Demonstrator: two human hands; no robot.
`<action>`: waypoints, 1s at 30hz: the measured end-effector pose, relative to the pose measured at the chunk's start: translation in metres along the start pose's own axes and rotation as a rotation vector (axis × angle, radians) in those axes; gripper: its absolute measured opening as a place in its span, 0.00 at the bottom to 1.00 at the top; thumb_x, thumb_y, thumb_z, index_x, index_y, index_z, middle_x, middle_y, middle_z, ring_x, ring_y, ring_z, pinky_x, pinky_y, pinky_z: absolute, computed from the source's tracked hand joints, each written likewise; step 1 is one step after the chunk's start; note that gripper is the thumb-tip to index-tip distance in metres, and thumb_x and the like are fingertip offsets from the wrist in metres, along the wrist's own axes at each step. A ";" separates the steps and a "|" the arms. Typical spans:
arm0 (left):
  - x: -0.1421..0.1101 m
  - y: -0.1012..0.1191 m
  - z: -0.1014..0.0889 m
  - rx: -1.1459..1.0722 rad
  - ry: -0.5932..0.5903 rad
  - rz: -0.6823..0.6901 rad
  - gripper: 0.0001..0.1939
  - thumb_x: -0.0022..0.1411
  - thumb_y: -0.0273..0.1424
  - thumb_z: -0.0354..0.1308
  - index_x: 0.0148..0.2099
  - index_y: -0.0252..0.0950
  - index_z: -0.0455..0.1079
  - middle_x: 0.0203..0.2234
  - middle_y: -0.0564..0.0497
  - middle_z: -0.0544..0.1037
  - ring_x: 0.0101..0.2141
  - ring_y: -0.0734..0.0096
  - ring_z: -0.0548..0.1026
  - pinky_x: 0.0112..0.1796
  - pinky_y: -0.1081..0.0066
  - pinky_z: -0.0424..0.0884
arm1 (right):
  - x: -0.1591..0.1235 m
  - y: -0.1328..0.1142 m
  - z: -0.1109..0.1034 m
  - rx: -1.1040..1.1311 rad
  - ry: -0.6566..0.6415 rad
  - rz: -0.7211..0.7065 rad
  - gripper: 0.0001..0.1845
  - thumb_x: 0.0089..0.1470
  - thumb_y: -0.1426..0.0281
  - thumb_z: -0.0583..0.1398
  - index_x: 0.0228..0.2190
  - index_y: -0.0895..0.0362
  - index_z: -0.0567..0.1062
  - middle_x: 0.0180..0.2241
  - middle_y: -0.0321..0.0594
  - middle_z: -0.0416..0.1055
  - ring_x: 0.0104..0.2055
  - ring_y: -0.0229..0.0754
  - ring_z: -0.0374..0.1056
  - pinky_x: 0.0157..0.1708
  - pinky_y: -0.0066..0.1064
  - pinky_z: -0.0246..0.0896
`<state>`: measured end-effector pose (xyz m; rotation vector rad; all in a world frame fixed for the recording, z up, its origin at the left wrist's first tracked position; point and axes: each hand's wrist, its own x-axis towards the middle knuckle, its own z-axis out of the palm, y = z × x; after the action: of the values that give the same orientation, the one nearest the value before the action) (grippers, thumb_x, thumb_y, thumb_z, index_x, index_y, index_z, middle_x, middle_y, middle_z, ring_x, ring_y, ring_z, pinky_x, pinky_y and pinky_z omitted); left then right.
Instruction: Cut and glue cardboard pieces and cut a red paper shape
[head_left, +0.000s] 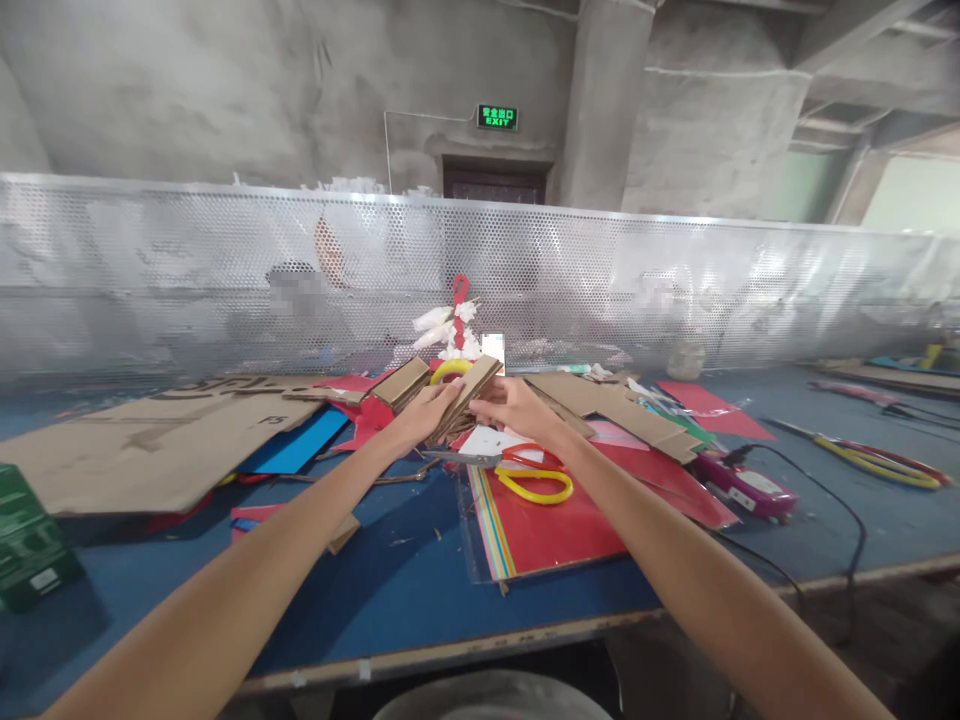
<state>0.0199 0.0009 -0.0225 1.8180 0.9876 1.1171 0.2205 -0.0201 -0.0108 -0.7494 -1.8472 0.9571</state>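
Over the middle of the table, my left hand (427, 412) is closed round a narrow stack of cardboard strips (474, 385), which tilts up to the right. My right hand (517, 408) has its fingers curled at the right side of the same strips; its fingertips seem to touch them. Just below lie scissors (534, 500) with red and yellow handles, on a pack of coloured paper (570, 548) with a red top sheet. Behind the strips shows part of a yellow ring (451, 367). More folded cardboard (403, 382) lies left of it.
A large cardboard sheet (187, 450) covers the left, near a green box (34, 540). A purple device (750, 490) with a black cable and a second pair of scissors (877, 460) lie on the right. A perforated metal screen (225, 270) stands along the back.
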 end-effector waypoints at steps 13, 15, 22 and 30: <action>-0.015 0.022 0.005 -0.149 -0.317 -0.097 0.32 0.65 0.61 0.51 0.30 0.36 0.67 0.14 0.57 0.65 0.10 0.81 0.59 0.12 0.77 0.52 | -0.007 -0.011 0.004 0.419 0.163 -0.039 0.37 0.48 0.59 0.72 0.58 0.48 0.72 0.38 0.36 0.79 0.33 0.37 0.73 0.28 0.25 0.68; -0.012 0.018 0.004 -0.116 -0.312 -0.093 0.32 0.65 0.61 0.50 0.33 0.35 0.69 0.15 0.55 0.68 0.11 0.79 0.62 0.14 0.76 0.55 | -0.006 -0.010 0.003 0.383 0.181 -0.032 0.37 0.47 0.59 0.72 0.58 0.50 0.74 0.37 0.37 0.79 0.33 0.38 0.73 0.28 0.26 0.68; -0.008 0.012 -0.011 -0.006 -0.326 -0.003 0.27 0.62 0.50 0.64 0.55 0.39 0.68 0.42 0.43 0.80 0.38 0.60 0.80 0.35 0.64 0.77 | -0.002 0.000 -0.023 0.197 0.318 -0.044 0.34 0.47 0.59 0.72 0.56 0.51 0.77 0.30 0.34 0.76 0.30 0.37 0.70 0.27 0.27 0.68; -0.011 0.020 -0.018 0.040 -0.352 0.073 0.22 0.60 0.41 0.68 0.54 0.41 0.69 0.43 0.46 0.79 0.43 0.60 0.80 0.45 0.58 0.77 | -0.003 -0.003 -0.032 0.360 0.317 -0.064 0.38 0.44 0.59 0.74 0.57 0.51 0.75 0.33 0.34 0.77 0.38 0.41 0.75 0.41 0.35 0.75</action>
<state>0.0038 -0.0129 -0.0024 2.0098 0.7452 0.7853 0.2500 -0.0139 -0.0004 -0.5781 -1.3690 1.0274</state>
